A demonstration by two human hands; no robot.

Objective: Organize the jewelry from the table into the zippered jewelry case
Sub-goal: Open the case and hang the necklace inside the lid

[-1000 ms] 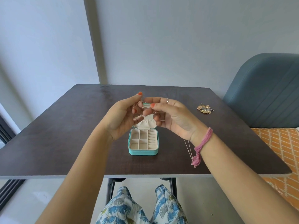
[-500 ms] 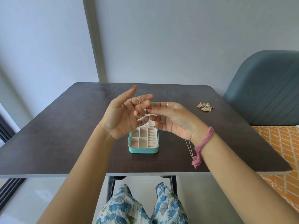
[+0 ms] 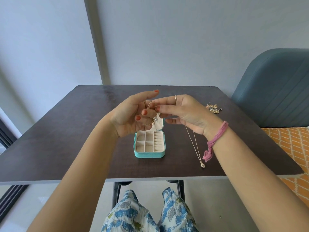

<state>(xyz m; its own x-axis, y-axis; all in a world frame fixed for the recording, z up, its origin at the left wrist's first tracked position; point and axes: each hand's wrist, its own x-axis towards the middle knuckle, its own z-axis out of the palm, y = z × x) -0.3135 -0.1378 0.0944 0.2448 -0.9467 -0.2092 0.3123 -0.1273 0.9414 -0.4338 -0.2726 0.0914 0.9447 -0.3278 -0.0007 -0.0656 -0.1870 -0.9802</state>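
A turquoise zippered jewelry case (image 3: 148, 154) lies open on the dark table (image 3: 66, 131), its cream compartments bare and its lid upright behind. Above the lid, my left hand (image 3: 128, 118) is raised palm-up with curled fingers holding a thin gold bracelet with small charms (image 3: 152, 113). My right hand (image 3: 182, 111) meets it from the right and pinches the same bracelet with thumb and forefinger. A gold chain necklace with a heart pendant (image 3: 195, 148) lies on the table under my right wrist. A cluster of gold earrings (image 3: 213, 108) sits at the far right.
A blue-grey upholstered chair (image 3: 274, 91) stands at the table's right side, with an orange patterned fabric (image 3: 291, 144) below it. A pink thread band (image 3: 215, 138) hangs from my right wrist. My knees in blue floral cloth (image 3: 147, 215) are under the table's near edge.
Both hands have risen slightly and shifted; the left hand's fingers have curled more around the bracelet. The necklace on the table now shows in full beside my right wrist.
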